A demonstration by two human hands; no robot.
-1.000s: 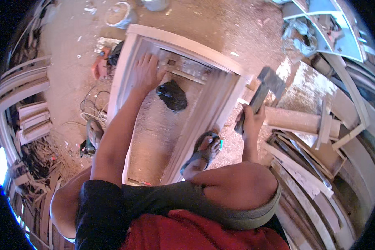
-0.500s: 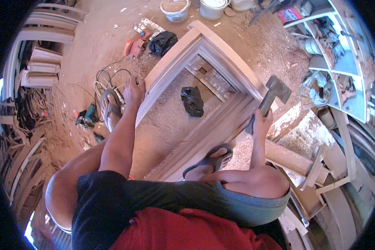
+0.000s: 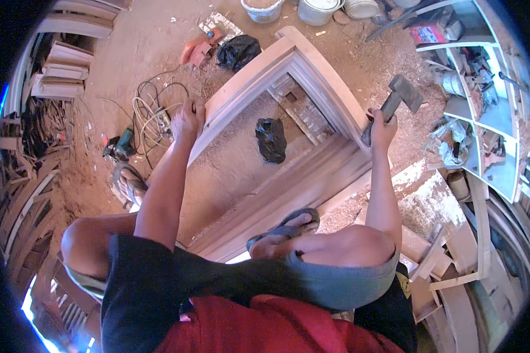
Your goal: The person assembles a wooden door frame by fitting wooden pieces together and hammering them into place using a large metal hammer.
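Note:
A large pale wooden frame (image 3: 330, 73) with moulded inner edges lies on the floor in front of me, its corner pointing away. My left hand (image 3: 187, 122) is closed at the outer edge of its left side, fingers curled against the wood. In my right hand (image 3: 383, 130), a hammer (image 3: 405, 94) with a dark, blocky head is gripped by its handle, raised beside the frame's right corner. The handle's lower end overlaps that corner in view; whether they touch I cannot tell. Inside the frame lies a crumpled black plastic bag (image 3: 271, 141).
Tangled cables (image 3: 150, 120) and a green power tool (image 3: 123, 144) lie left of the frame. An orange tool (image 3: 200, 50) and another black bag (image 3: 238, 52) are beyond its left side. Buckets (image 3: 319, 10) stand at the back. A cluttered shelf unit (image 3: 492, 117) and wood offcuts (image 3: 462, 244) lie rightward.
My right hand has moved farther forward and slightly right with the hammer. My left foot has shifted back and left, away from the cables. The left hand stays at the frame's edge.

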